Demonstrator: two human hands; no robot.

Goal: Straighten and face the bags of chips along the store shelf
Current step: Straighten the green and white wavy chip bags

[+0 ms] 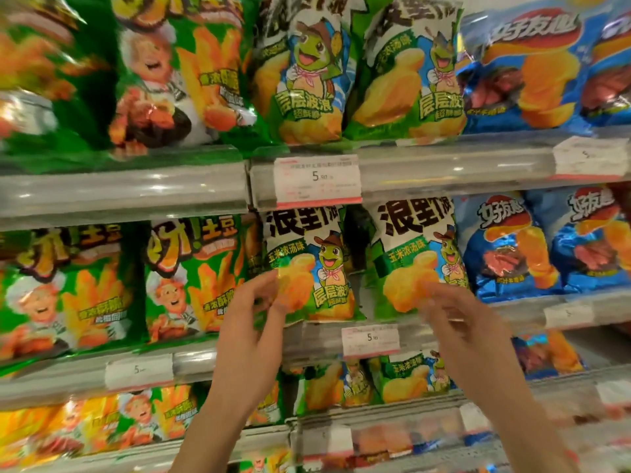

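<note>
On the middle shelf stand two green-and-white chip bags with a cartoon turtle: a left bag (307, 264) and a right bag (415, 257), both upright and facing front. My left hand (252, 322) is raised at the left bag's lower left edge, thumb and fingertips touching or pinching it; blur hides which. My right hand (461, 322) is blurred in front of the right bag's lower part, fingers spread loosely, holding nothing that I can see.
Green fries bags (191, 278) stand to the left and blue chip bags (505, 247) to the right on the same shelf. More bags fill the shelves above and below. A price tag (370, 341) hangs on the shelf rail (444, 336).
</note>
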